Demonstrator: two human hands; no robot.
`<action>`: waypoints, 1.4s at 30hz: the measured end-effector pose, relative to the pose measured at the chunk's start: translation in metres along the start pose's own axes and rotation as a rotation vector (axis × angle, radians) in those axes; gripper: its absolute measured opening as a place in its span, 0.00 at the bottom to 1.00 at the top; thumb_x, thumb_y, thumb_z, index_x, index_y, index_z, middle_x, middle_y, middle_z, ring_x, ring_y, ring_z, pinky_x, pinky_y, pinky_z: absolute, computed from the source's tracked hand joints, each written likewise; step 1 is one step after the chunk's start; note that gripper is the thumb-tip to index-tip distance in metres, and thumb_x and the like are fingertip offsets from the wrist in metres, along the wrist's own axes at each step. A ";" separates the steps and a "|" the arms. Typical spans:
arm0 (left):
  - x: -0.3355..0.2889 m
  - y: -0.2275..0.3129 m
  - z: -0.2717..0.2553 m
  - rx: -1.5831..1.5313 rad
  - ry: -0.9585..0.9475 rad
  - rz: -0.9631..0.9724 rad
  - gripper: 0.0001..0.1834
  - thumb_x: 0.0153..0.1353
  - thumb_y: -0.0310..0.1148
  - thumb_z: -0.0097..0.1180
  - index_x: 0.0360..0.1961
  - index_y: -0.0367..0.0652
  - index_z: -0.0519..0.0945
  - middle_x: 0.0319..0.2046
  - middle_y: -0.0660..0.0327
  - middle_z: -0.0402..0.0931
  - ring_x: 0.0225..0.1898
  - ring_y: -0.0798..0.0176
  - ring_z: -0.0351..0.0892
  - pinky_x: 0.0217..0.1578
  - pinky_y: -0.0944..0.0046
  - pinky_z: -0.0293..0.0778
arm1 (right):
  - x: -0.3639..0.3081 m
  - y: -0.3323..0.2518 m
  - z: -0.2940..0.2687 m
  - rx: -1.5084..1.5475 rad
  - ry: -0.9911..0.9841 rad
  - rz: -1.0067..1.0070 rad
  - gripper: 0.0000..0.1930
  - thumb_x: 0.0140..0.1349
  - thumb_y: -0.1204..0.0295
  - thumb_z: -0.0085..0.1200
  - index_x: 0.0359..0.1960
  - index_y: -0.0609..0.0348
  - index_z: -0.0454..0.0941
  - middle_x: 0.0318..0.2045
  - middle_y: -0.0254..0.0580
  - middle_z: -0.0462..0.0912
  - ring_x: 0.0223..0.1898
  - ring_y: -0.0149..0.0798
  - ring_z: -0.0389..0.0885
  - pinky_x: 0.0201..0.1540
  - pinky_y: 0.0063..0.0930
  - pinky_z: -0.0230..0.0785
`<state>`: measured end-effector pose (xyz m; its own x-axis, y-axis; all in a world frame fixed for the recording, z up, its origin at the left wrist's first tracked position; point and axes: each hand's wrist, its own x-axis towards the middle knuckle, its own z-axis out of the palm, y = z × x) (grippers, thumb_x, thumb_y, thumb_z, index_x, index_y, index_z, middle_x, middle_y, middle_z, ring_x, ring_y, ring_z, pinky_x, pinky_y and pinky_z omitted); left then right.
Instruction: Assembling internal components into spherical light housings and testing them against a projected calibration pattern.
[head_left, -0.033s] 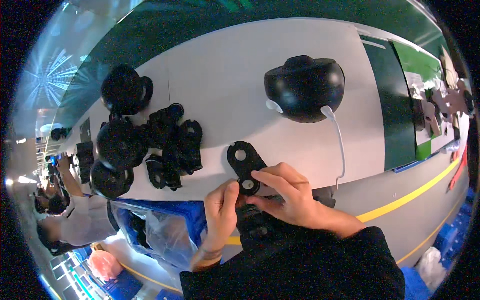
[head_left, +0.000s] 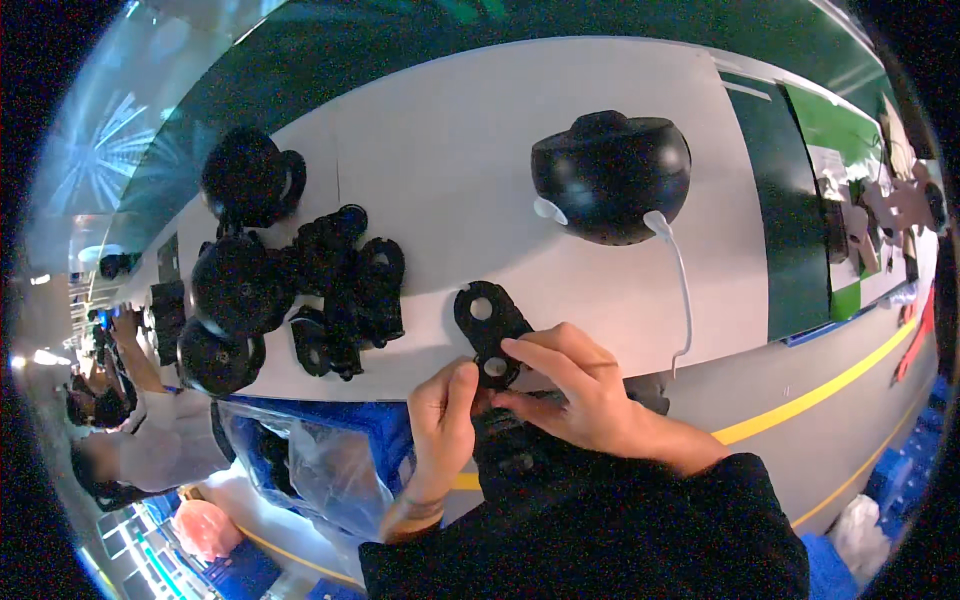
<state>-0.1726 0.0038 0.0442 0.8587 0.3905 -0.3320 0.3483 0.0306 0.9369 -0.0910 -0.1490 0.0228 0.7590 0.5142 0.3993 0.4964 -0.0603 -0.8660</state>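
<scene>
At the near edge of the table I hold a flat black bracket (head_left: pixel 486 327) with two round holes, tilted so that its far end points up and left. My right hand (head_left: pixel 575 388) pinches its near end between thumb and fingers. The thumb of my left hand (head_left: pixel 443 412) presses close against the same end from the left, its fingers curled. What lies under the bracket between my fingertips is hidden. Left of it, several black brackets (head_left: pixel 380 290) lie in a loose pile. Beyond, a rounded black housing (head_left: pixel 611 178) stands with a white cable (head_left: pixel 679 285) running from it.
Several round black parts (head_left: pixel 240 285) stand at the left of the white table (head_left: pixel 450 130). Below the table edge is a blue bin (head_left: pixel 375 425) with clear plastic film. A person (head_left: pixel 160 435) works at the far left. Yellow lines (head_left: pixel 800 405) mark the floor at right.
</scene>
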 end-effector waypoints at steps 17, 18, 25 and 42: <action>0.011 -0.036 -0.011 0.793 0.115 0.712 0.19 0.46 0.36 0.71 0.40 0.44 0.83 0.34 0.59 0.74 0.33 0.52 0.77 0.31 0.55 0.75 | 0.060 0.003 -0.005 -0.290 -0.376 0.207 0.25 0.45 0.76 0.66 0.49 0.53 0.78 0.40 0.44 0.76 0.36 0.44 0.79 0.39 0.34 0.75; 0.013 -0.038 -0.013 0.784 0.123 0.707 0.19 0.46 0.36 0.71 0.40 0.44 0.83 0.34 0.59 0.74 0.33 0.52 0.77 0.31 0.55 0.75 | 0.062 0.004 -0.004 -0.303 -0.391 0.227 0.25 0.45 0.76 0.66 0.49 0.52 0.79 0.39 0.43 0.76 0.35 0.43 0.79 0.38 0.33 0.75; 0.018 -0.047 -0.017 0.798 0.131 0.826 0.17 0.49 0.31 0.68 0.43 0.51 0.84 0.30 0.69 0.70 0.24 0.67 0.71 0.25 0.64 0.68 | 0.070 0.007 0.001 -0.397 -0.481 0.255 0.25 0.45 0.77 0.65 0.49 0.52 0.79 0.34 0.41 0.75 0.31 0.40 0.78 0.33 0.32 0.73; 0.022 -0.051 -0.019 0.741 0.136 0.838 0.17 0.49 0.32 0.68 0.44 0.51 0.84 0.30 0.67 0.70 0.26 0.64 0.74 0.26 0.63 0.72 | 0.076 0.007 0.005 -0.445 -0.509 0.260 0.24 0.45 0.74 0.67 0.47 0.53 0.78 0.35 0.40 0.75 0.29 0.37 0.77 0.31 0.29 0.73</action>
<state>-0.1786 0.0282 -0.0085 0.8942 0.1294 0.4286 -0.1428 -0.8248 0.5470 -0.0315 -0.1058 0.0454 0.6393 0.7641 -0.0862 0.5334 -0.5214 -0.6661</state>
